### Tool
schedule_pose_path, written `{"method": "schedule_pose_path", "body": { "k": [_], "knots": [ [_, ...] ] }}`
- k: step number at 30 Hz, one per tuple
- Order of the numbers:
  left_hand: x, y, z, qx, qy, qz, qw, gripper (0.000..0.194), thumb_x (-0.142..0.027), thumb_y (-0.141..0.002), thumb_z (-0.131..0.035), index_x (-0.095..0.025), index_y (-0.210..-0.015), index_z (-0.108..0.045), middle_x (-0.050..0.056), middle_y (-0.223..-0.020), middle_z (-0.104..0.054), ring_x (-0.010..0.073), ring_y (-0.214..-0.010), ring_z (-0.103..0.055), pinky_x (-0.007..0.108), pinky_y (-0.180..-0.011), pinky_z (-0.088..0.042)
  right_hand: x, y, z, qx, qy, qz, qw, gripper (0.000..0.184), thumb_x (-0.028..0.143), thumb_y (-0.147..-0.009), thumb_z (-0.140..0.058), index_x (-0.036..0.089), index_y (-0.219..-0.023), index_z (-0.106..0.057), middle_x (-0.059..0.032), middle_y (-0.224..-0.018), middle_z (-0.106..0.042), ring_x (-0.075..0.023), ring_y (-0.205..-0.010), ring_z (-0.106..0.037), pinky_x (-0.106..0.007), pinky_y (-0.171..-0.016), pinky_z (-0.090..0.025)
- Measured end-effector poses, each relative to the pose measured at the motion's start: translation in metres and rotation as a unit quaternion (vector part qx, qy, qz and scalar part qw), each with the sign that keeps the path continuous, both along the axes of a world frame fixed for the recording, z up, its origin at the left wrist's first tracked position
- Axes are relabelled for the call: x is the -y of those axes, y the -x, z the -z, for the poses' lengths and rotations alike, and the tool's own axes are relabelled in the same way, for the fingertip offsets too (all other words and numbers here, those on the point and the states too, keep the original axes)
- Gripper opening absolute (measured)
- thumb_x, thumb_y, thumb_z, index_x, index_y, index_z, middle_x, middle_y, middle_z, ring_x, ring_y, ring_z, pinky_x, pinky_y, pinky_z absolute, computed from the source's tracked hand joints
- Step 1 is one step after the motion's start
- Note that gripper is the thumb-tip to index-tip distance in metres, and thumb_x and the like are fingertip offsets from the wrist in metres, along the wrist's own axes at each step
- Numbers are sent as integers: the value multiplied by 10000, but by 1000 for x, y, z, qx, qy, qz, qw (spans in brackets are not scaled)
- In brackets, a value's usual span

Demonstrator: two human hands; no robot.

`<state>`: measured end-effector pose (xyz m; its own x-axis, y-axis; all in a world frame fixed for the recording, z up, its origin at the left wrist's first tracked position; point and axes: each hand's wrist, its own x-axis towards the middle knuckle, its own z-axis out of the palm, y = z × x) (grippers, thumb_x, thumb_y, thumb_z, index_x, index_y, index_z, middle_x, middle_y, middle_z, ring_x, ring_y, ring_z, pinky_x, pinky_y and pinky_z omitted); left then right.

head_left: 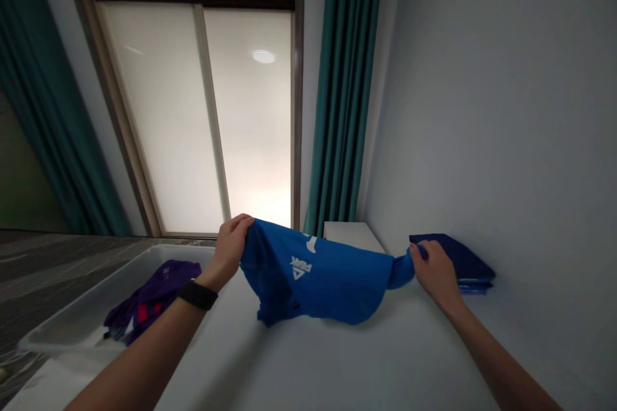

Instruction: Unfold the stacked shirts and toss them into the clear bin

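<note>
A blue shirt [337, 279] with white lettering and a logo is stretched between my two hands above a white table [289, 372]. My left hand [231, 245] is closed on its left upper edge, with a black band on that wrist. At the opposite end, my right hand [434, 270] pinches a narrow bunched part of the cloth, which looks like a sleeve. The lower edge of the shirt hangs loose and uneven, close over the tabletop. Part of the fabric is folded over on the left.
Left of the table stands a translucent plastic bin [62, 327] holding purple and red clothes [154, 295]. A stack of folded dark blue clothes [457, 260] lies by the wall, behind my right hand. Beyond the table are a white box-like piece [354, 231], teal curtains [344, 90] and frosted sliding doors [250, 122].
</note>
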<state>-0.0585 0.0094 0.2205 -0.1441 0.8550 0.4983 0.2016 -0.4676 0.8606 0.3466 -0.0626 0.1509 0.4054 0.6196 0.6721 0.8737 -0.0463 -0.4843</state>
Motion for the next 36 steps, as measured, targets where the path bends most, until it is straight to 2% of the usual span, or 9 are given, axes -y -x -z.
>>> {"method": "schedule_pose_path", "body": {
  "k": [2, 7, 12, 16, 19, 23, 29, 32, 36],
  "knots": [
    [8, -11, 0, 87, 60, 59, 993, 260, -355, -722, -590, -210, -560, -447, -77, -456, -336, 98, -431, -322, 226, -420, -249, 7, 26, 23, 60, 16, 5, 998, 315, 335, -864, -386, 154, -963, -624, -175, -1019, -625, -307, -942, -582, -432, -799, -450],
    [43, -58, -2, 65, 76, 228, 969, 292, -342, -787, -579, -196, -554, -482, -58, -434, -406, 98, -430, -415, 223, -456, -339, 31, 142, 78, 25, 191, -274, 942, 741, 352, -810, -562, 211, -1481, -280, -123, -1372, -531, -287, -1171, -551, -416, -945, -433],
    [50, -66, -9, 26, 67, 269, 960, 282, -382, -817, -546, -188, -612, -547, -10, -523, -530, 135, -515, -521, 268, -542, -433, 20, 171, 87, 1, 288, -322, 902, 315, 241, -861, -447, 205, -1110, -637, -102, -942, -739, -276, -893, -682, -332, -763, -462],
    [27, -35, -6, -2, 49, 212, 976, 283, -400, -812, -554, -188, -625, -559, -3, -553, -545, 150, -544, -536, 278, -557, -453, 9, 126, 54, -48, 221, -258, 939, 392, 332, -955, -256, 194, -974, -623, -74, -734, -714, -235, -711, -669, -315, -675, -454],
    [10, -13, 1, -113, 25, 107, 987, 322, -410, -826, -536, -195, -587, -543, -19, -501, -510, 151, -512, -512, 262, -518, -397, 12, 101, 7, -133, 101, -228, 959, 418, 418, -969, -233, 225, -859, -587, -19, -590, -652, -202, -596, -626, -296, -626, -452],
    [8, -9, 3, -228, -51, -8, 972, 333, -418, -860, -478, -192, -656, -610, -6, -573, -563, 163, -563, -518, 263, -535, -354, 16, 100, -63, -150, -35, -224, 962, 422, 456, -965, -277, 213, -1097, -595, -13, -695, -677, -170, -488, -555, -280, -527, -413],
    [29, -19, -24, -200, -136, -100, 965, 320, -405, -887, -462, -180, -817, -678, 7, -647, -608, 165, -604, -521, 259, -569, -360, 16, 111, -144, 108, -99, -77, 986, 356, 352, -929, -377, 201, -1023, -687, -36, -618, -620, -209, -608, -573, -281, -588, -352],
    [25, -15, -44, -120, -175, -133, 968, 308, -393, -887, -458, -182, -756, -642, -6, -622, -564, 160, -608, -498, 250, -565, -356, 15, 108, -166, 105, -135, -75, 982, 352, 319, -950, -343, 219, -1025, -673, -56, -765, -667, -224, -713, -595, -286, -619, -360],
    [1, -7, -50, -228, -128, -91, 961, 289, -391, -861, -488, -193, -710, -636, 16, -650, -600, 185, -641, -541, 268, -592, -376, 3, 103, -162, 103, -48, -103, 988, 265, 331, -933, -413, 220, -838, -634, -33, -665, -599, -215, -667, -561, -290, -626, -359]
  ]
}}
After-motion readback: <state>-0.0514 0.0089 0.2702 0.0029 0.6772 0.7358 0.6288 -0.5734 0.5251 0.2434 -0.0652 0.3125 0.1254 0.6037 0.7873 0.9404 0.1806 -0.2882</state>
